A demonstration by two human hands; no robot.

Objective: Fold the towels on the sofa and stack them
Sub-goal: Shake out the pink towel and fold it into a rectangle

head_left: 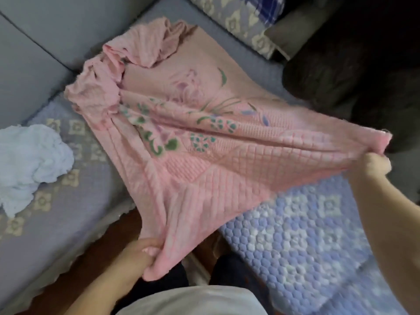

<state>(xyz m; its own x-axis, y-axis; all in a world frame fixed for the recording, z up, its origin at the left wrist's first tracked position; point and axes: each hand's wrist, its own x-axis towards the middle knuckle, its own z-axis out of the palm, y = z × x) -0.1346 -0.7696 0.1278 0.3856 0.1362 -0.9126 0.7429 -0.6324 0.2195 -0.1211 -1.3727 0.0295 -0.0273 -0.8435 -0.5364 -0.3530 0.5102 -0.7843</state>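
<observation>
At the far left a pale blue towel (pixel 29 164) lies crumpled on the sofa (pixel 45 53), a soft lump with many wrinkles. It rests on a lilac quilted cover (pixel 75 201) with cream flower squares and a scalloped edge. The sofa itself is grey-blue, smooth, with a dark seam between its back cushions.

In the middle, the pink towel (pixel 181 144) is stretched out above the seat. Its cloth has a woven grid and diagonal rib pattern, with green and purple flowers in the centre. Its far end is bunched in loose folds against the sofa back. The left hand (pixel 145 253) grips the near corner, with fingers curled into the cloth. The right hand (pixel 372 164) grips another corner at the right, closed around a gathered bit of the edge, so the towel makes a wide triangle shape between the 2 hands.

Under the right arm lies a blue-violet seat mat (pixel 306 242) with a bumpy, pebble-like texture.
</observation>
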